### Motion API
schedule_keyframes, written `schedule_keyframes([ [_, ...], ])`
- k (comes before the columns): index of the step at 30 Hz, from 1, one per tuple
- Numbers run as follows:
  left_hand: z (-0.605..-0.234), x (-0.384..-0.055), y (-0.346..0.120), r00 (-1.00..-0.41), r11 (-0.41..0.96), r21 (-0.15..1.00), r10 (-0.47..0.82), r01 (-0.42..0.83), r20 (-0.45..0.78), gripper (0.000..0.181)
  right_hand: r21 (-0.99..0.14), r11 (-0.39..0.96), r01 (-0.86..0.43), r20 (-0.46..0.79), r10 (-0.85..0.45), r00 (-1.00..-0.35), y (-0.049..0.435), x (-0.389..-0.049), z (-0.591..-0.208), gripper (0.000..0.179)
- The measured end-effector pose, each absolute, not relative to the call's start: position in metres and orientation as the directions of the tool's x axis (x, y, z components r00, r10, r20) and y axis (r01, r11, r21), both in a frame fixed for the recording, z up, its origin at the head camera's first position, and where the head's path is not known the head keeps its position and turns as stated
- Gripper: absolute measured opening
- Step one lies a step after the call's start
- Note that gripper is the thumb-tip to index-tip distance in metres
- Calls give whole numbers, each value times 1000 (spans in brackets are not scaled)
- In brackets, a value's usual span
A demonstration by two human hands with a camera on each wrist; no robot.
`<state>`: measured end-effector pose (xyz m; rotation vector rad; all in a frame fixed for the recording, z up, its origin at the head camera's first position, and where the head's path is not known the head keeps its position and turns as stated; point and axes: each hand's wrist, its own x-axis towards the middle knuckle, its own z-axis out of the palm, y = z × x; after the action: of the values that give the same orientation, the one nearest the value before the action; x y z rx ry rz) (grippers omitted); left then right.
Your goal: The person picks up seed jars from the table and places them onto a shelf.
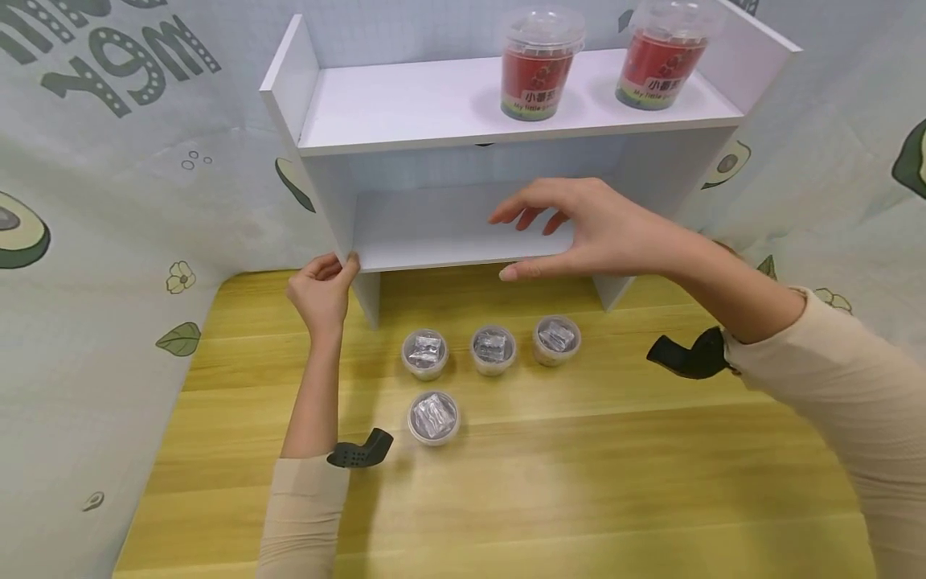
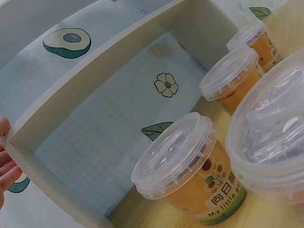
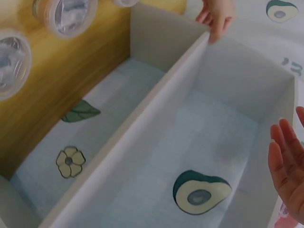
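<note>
A white two-tier shelf point(image 1: 412, 237) stands on the wooden table. At its left side, my left hand point(image 1: 321, 296) grips the edge where the middle board meets the side panel, thumb in front. My right hand point(image 1: 579, 229) hovers before the middle board, fingers spread from the thumb, holding nothing. Two lidded plastic cups with red labels, a left one point(image 1: 537, 80) and a right one point(image 1: 660, 72), stand on the top board. Below, lidded cups with orange labels stand on the table; the left wrist view shows a sunflower print on the nearest cup point(image 2: 204, 185).
Several clear-lidded cups stand before the shelf: three in a row, including the left point(image 1: 425, 354) and right point(image 1: 556, 340), and one nearer cup point(image 1: 433, 418). An avocado-print cloth point(image 1: 94, 241) hangs behind and beside the wooden table point(image 1: 579, 482).
</note>
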<state>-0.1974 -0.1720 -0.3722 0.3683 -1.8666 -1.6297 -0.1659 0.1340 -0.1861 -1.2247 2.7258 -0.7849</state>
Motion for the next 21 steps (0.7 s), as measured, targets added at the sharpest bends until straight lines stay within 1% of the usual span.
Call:
schedule_keyframes([
  [2,-371,-197,-171,-767,194,963,-584,186,265,28,-475,551,-686,151,-717,-680,132,-164,-191,49],
  [5,-360,-189,-165,-768,188,966,-586,179,257,26,-493,547,-676,135,-720,-681,130,-162,-199,51],
  [8,-360,-190,-165,-771,171,967,-585,187,252,26,-514,542,-665,115,-724,-680,127,-160,-205,51],
  [12,-372,-198,-172,-797,147,972,-556,185,236,30,-543,530,-652,93,-733,-674,123,-158,-213,51],
  [14,-372,-198,-174,-817,141,978,-538,156,208,32,-554,523,-648,82,-741,-667,121,-157,-217,51],
  [18,-370,-198,-177,-845,99,988,-513,119,153,34,-550,486,-679,90,-774,-627,116,-156,-227,51],
  [21,-370,-199,-177,-850,87,991,-509,103,133,34,-536,464,-705,90,-799,-595,111,-155,-235,53],
])
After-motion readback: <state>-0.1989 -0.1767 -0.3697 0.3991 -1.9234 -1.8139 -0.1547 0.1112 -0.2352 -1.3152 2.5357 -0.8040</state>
